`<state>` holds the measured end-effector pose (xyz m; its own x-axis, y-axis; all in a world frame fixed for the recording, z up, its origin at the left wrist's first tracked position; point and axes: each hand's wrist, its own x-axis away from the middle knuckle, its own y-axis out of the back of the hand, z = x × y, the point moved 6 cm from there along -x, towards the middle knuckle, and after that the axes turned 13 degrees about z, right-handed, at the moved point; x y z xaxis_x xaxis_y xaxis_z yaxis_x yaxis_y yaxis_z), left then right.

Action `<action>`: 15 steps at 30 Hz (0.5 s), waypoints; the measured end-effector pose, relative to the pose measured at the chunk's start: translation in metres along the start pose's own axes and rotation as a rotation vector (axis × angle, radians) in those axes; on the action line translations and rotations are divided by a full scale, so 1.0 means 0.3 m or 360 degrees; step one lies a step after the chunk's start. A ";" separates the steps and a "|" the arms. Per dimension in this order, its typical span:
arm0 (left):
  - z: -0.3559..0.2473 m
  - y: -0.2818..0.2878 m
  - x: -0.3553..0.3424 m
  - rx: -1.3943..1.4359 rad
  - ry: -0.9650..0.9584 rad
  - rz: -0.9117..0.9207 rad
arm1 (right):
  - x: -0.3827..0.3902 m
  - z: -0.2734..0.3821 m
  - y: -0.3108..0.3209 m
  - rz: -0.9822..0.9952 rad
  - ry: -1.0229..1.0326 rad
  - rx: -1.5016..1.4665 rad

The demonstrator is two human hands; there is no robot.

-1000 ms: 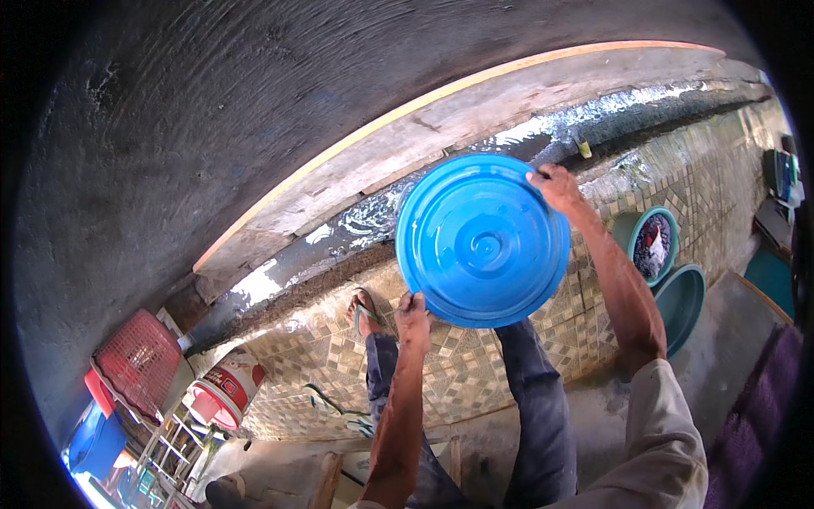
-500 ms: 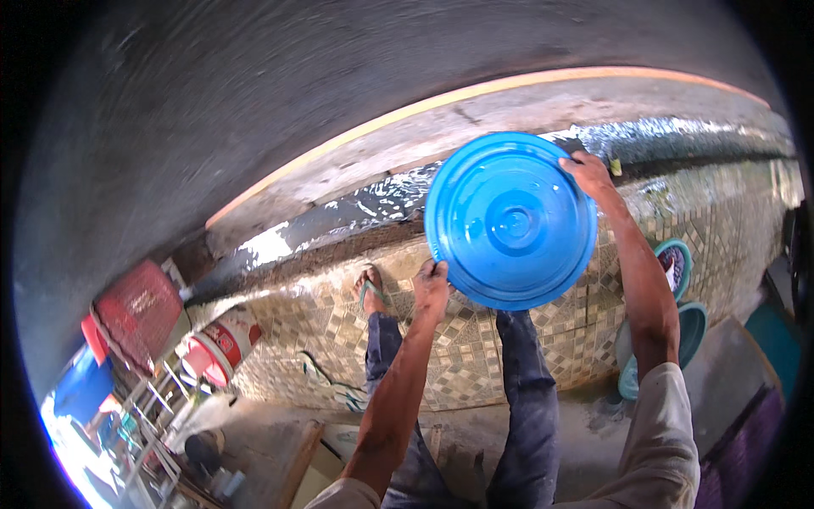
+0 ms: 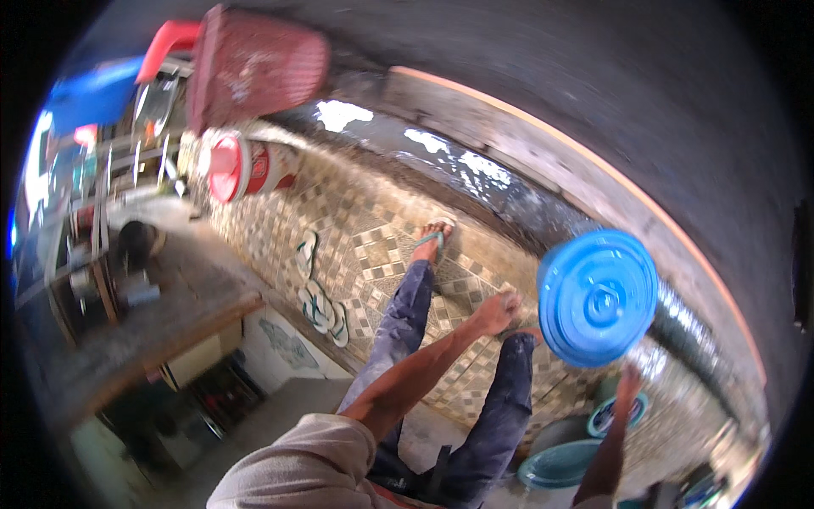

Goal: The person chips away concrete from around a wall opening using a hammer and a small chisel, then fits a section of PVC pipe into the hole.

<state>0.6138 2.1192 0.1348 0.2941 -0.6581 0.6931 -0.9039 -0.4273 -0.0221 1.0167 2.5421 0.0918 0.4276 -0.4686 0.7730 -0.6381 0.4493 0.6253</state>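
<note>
The blue round plastic lid (image 3: 598, 297) is near the water channel (image 3: 407, 153), right of centre; whether it rests on something is unclear. My left hand (image 3: 500, 310) is left of the lid, apart from it, with blurred, partly curled fingers. My right hand (image 3: 629, 382) is just below the lid's lower edge; its fingers are smeared, and contact with the lid is unclear. My left foot in a flip-flop (image 3: 434, 233) stands on the patterned tiles (image 3: 381, 254) beside the channel.
Loose flip-flops (image 3: 315, 305) lie on the tiles. A red-white bucket (image 3: 259, 168), red basket (image 3: 254, 72) and blue tub (image 3: 93, 93) are upper left. Teal basins (image 3: 555, 462) sit lower right. A concrete ledge (image 3: 170, 297) with metal racks is left; a dark wall (image 3: 593, 76) bounds the channel.
The view has swung left. My left hand has let go of the blue lid, which now appears further right and foreshortened. My right hand has moved from its upper rim to below it.
</note>
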 end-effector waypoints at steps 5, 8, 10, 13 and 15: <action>0.207 0.302 0.619 -0.0637 0.0489 -0.0149 | 0.530 0.393 -0.305 0.0673 0.0690 0.0203; 0.307 0.488 0.870 -0.1129 0.0738 -0.0122 | 0.675 0.687 -0.305 0.1155 0.0290 -0.0516; 0.337 0.599 0.994 -0.0987 0.0772 -0.0202 | 0.699 0.904 -0.202 0.1135 0.0079 -0.0688; 0.424 0.672 1.141 -0.0592 0.0821 -0.0417 | 0.679 1.188 -0.029 0.1018 0.0014 -0.0728; 0.464 0.663 1.225 -0.0171 0.0916 -0.0484 | 0.651 1.351 0.078 0.0938 0.0020 -0.0714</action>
<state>0.5855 1.7061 0.2846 0.3550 -0.0684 0.9324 -0.8415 -0.4578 0.2868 0.8259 2.1530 0.2141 0.1040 -0.0459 0.9935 -0.4424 0.8925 0.0876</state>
